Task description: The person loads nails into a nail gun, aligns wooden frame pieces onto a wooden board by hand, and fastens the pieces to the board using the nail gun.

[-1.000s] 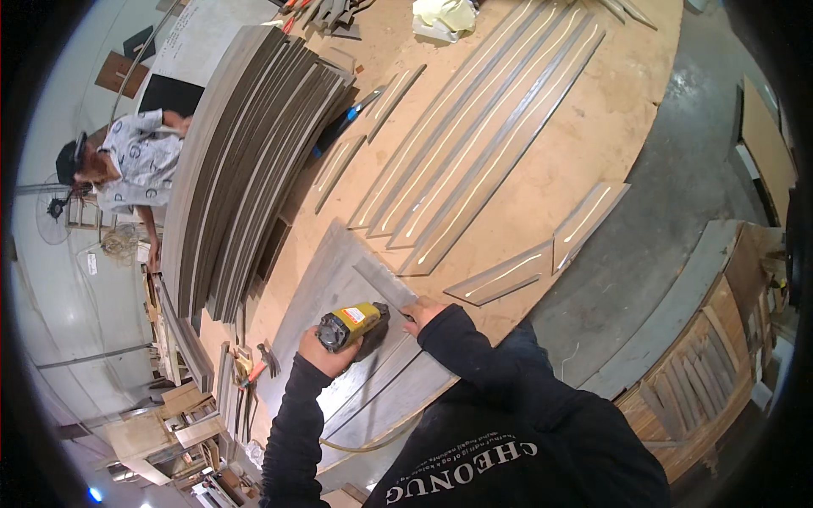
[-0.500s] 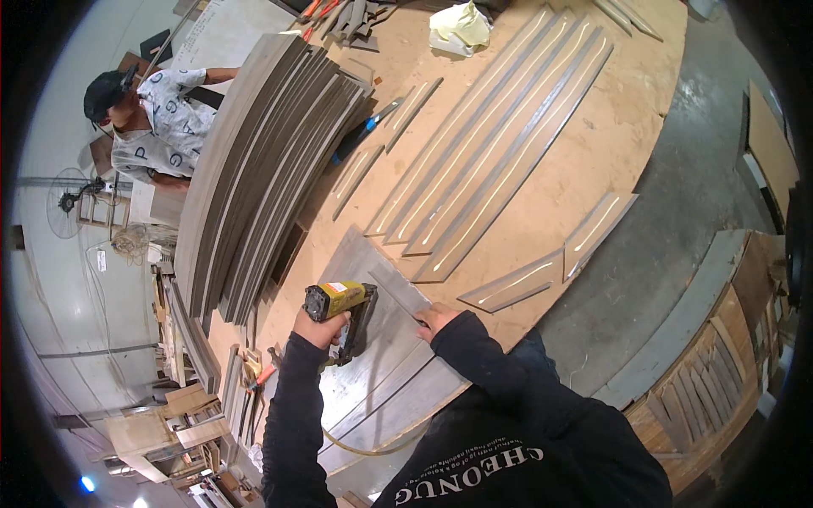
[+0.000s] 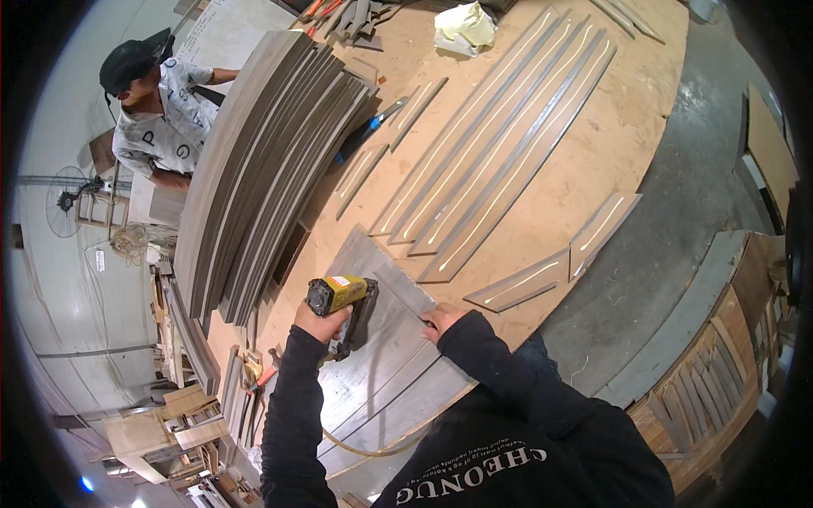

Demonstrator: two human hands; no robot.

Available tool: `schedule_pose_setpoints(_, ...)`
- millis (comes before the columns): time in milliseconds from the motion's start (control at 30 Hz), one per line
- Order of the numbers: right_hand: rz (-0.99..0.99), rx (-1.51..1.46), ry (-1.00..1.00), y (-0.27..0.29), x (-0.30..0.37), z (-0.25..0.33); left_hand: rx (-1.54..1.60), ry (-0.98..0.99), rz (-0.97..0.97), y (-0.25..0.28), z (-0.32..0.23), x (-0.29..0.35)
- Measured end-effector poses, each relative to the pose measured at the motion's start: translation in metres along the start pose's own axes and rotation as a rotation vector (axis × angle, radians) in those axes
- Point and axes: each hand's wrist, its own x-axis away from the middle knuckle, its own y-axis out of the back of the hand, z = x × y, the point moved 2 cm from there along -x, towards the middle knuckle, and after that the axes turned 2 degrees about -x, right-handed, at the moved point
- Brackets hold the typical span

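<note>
A yellow and black nail gun (image 3: 342,294) is gripped in my left hand (image 3: 322,325), its dark lower body over a grey board (image 3: 360,250). My right hand (image 3: 443,322) has its fingers closed on the near end of a narrow grey strip (image 3: 396,291) lying on that board. Another long strip (image 3: 391,392) lies closer to me on the same surface. A thin yellowish hose (image 3: 373,454) curves below the board's near edge. Beyond the board lie several grey strips (image 3: 508,161) with beads of pale glue along them.
A tall stack of curved grey boards (image 3: 254,161) stands at left on the tan table (image 3: 627,110). Behind it is a person in a patterned shirt (image 3: 161,131). Two short glued pieces (image 3: 518,285) rest near the right edge. A hammer (image 3: 269,370) lies left of me.
The view has shifted slightly. My hands keep their places on the nail gun and the strip. The person behind the stack has moved a little to the right.
</note>
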Motion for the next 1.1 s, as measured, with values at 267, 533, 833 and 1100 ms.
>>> schedule_pose_setpoints(267,-0.003,0.02,0.007,-0.002,0.002,-0.008,0.18,-0.04,0.039,-0.005,-0.005,0.001)
schedule_pose_setpoints(533,-0.024,0.021,0.019,0.003,0.004,-0.003,0.122,0.052,-0.015,-0.002,0.004,-0.004)
schedule_pose_setpoints(833,-0.075,0.037,0.063,-0.026,0.009,0.007,0.135,0.086,0.006,0.023,0.039,0.016)
schedule_pose_setpoints(1100,-0.071,0.055,0.011,-0.046,0.021,0.037,0.142,0.087,-0.012,0.072,0.144,0.071)
